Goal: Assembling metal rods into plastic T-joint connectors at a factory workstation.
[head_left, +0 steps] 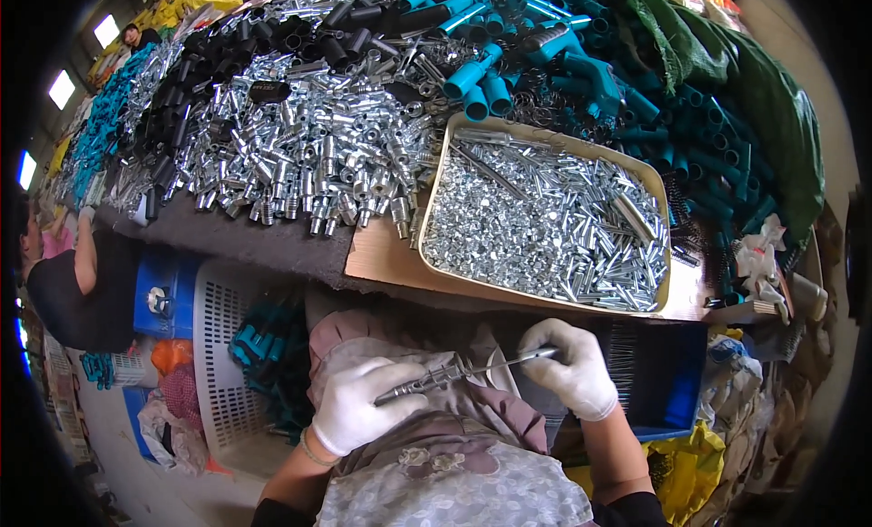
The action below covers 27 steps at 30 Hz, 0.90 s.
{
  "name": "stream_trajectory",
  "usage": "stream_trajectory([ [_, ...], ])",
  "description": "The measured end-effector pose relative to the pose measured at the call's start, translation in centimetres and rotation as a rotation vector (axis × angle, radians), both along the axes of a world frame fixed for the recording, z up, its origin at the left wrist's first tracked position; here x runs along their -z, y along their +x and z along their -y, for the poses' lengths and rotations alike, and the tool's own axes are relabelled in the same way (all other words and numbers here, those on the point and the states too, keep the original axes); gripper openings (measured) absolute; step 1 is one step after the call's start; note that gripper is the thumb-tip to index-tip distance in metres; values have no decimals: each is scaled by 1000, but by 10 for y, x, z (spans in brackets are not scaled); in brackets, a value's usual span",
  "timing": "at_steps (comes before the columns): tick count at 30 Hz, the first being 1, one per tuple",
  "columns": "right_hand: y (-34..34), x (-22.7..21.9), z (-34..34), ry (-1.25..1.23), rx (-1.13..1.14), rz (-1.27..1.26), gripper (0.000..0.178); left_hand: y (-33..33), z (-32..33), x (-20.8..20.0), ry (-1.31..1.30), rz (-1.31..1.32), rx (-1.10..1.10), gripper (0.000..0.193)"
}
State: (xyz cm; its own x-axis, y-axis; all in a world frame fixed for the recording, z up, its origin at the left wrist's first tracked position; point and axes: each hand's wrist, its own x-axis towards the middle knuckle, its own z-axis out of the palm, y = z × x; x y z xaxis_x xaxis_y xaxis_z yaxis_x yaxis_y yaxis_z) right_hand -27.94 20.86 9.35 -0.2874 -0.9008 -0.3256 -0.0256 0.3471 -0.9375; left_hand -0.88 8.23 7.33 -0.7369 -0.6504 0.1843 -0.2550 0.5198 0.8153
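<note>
My left hand (363,407), in a white glove, is closed around a stepped, ribbed silver metal shaft (440,378) in front of my lap. The shaft lies tilted, its far end pointing toward my other hand. My gloved right hand (572,368) pinches a thin metal rod (510,360), which reaches left to the end of the shaft. Whether the rod enters the shaft or only touches it, I cannot tell. Just beyond both hands, a shallow cream tray (545,296) on the bench holds many small silver nuts and pins (536,213).
Silver metal sleeves (300,154) are heaped on the bench at left, with black tubes (336,45) behind. Teal plastic housings (581,73) pile up at the back right. A white perforated basket (222,363) and a blue bin (668,382) flank my lap. A co-worker (68,273) sits at far left.
</note>
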Motion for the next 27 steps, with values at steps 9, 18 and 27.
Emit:
stream_trajectory([
  [9, 32, 25, 8, -187, -292, -110, 19, -1, -6, 5, 30, -38, 94, 33],
  [18, 44, 29, 4, -362, -372, -354, 27, 9, -2, 13, 17, -75, 199, 34],
  [27, 51, 31, 5, -235, -271, -241, 33, 2, -16, 13, 109, -96, 37, 33],
])
